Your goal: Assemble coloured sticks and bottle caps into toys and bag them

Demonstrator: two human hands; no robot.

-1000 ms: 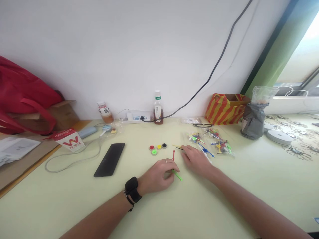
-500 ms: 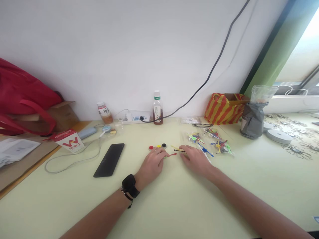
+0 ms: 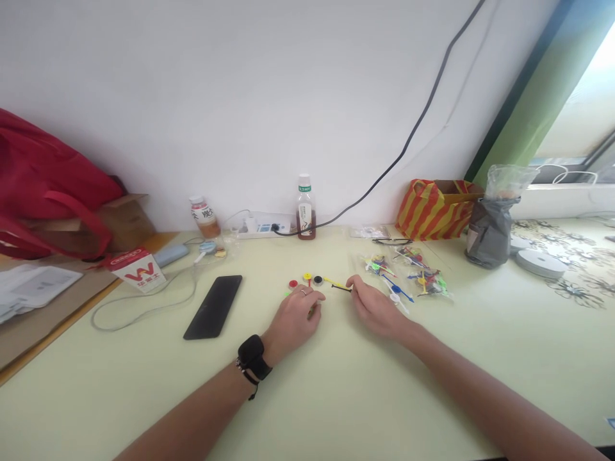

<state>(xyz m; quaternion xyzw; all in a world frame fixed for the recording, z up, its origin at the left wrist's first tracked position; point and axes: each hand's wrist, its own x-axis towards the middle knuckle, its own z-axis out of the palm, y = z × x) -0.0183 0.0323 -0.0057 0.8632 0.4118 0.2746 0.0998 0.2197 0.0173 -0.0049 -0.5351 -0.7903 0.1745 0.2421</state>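
Observation:
My left hand (image 3: 295, 315) rests on the table with its fingers curled; a small bit of colour shows under them, but I cannot make out what it is. Just beyond the fingers are three small round plastic pieces: a red disc (image 3: 293, 283), a yellow disc (image 3: 307, 276) and a black disc (image 3: 318, 280). A short red stick (image 3: 309, 283) shows below the yellow one. My right hand (image 3: 375, 308) pinches the end of a thin black plastic arrow (image 3: 340, 287), which points left. A yellow arrow (image 3: 331, 282) lies just behind it.
Clear bags of coloured plastic arrows (image 3: 425, 280) lie right, near loose blue (image 3: 398, 288) and white ones. A black phone (image 3: 213, 307) lies left. Behind stand a tea bottle (image 3: 305, 208), a power strip (image 3: 264, 225), a striped bag (image 3: 435, 211) and a grey bag (image 3: 489, 234).
The red arrow beside my left fingertips no longer shows there. My left fingers have curled in more. My right fingers have closed at the black arrow's end, and the arrow has shifted slightly left.

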